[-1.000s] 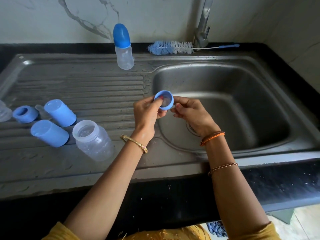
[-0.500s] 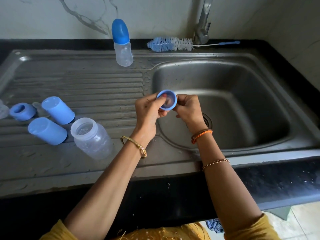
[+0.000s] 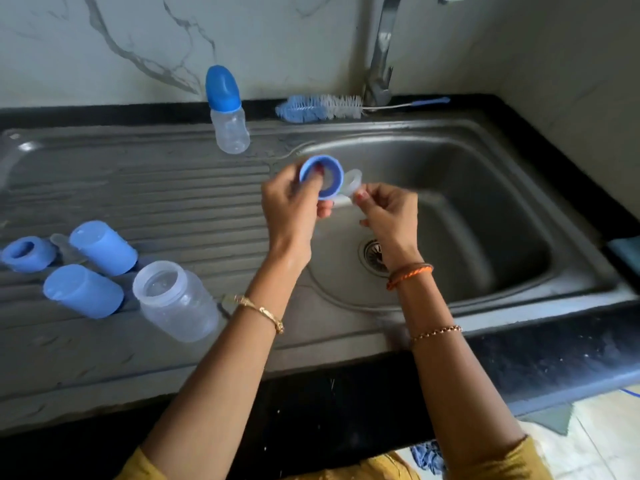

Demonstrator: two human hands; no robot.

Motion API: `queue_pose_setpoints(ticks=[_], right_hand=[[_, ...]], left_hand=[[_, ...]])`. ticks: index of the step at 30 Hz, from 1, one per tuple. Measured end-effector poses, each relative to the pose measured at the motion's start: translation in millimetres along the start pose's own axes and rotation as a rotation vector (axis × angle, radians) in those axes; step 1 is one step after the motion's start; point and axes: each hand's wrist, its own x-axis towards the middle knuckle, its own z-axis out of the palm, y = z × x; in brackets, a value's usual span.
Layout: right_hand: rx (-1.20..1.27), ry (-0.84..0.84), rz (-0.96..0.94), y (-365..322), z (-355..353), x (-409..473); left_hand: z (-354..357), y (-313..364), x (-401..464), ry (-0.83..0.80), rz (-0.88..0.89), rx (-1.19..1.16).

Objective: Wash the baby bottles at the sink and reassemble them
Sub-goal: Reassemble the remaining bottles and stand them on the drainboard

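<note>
An open, clear bottle body (image 3: 176, 299) is seen lying tilted on the ribbed drainboard (image 3: 138, 188) of the steel sink; whether anything is in it cannot be told. Just beside it, two blue caps (image 3: 83, 291) (image 3: 104, 247) lie on their sides, and a blue collar ring (image 3: 26, 254) is set at the far left. An assembled small bottle with a blue cap (image 3: 227, 112) is stood upright at the back edge, near a bottle brush (image 3: 320, 107) laid by the tap. The sink basin (image 3: 485, 209) is seen with only its drain (image 3: 372, 254) in it. Above the basin's left rim, a blue screw ring (image 3: 322, 180) is gripped by the curled fingers of the left hand (image 3: 294, 209). A clear silicone teat (image 3: 351, 183) is pinched between thumb and fingertips of the right hand (image 3: 389, 216), just beside the ring and touching its edge.
</note>
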Motion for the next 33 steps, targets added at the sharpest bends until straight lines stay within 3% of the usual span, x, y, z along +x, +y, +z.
queue_pose_setpoints(ticks=[8, 15, 21, 28, 33], right_hand=[[0.211, -0.169, 0.104, -3, 9, -6], [0.299, -0.341, -0.018, 4, 10, -6], [0.519, -0.386, 0.208, 2, 15, -3], [0.45, -0.071, 0.114, 2, 13, -6], [0.525, -0.088, 0.072, -6, 11, -11]], left_hand=[[-4, -8, 7, -0.061, -0.201, 0.012], [-4, -18, 8, -0.085, -0.242, -0.005], [-5, -25, 7, -0.077, -0.175, 0.025], [-7, -32, 12, -0.066, -0.192, 0.062], [-4, -32, 13, -0.086, -0.332, -0.102]])
